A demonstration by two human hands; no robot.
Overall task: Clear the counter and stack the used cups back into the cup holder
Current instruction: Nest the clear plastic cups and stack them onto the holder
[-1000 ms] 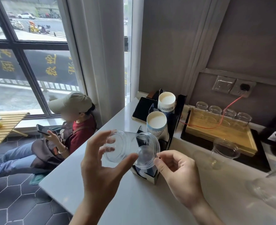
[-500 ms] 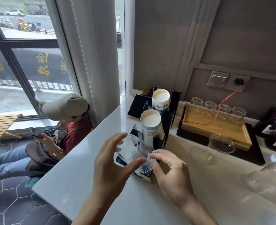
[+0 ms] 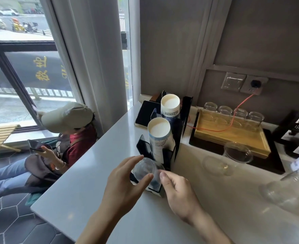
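A clear plastic cup stands upside down in the nearest slot of the black cup holder. My left hand curls around it, thumb and fingers on its sides. My right hand touches its right edge with thumb and fingertips. Two stacks of white paper cups fill the slots behind. Another clear cup lies on its side on the white counter, and a third clear cup lies at the right edge.
A wooden tray with several upturned glasses sits on a black mat at the back right; an orange cable runs to a wall socket. A dark tablet lies behind the holder. A seated person is beyond the counter's left edge.
Both hands lowered the clear cup from in front of the holder, turned it base up and set it down into the nearest slot. The camera view shifted slightly.
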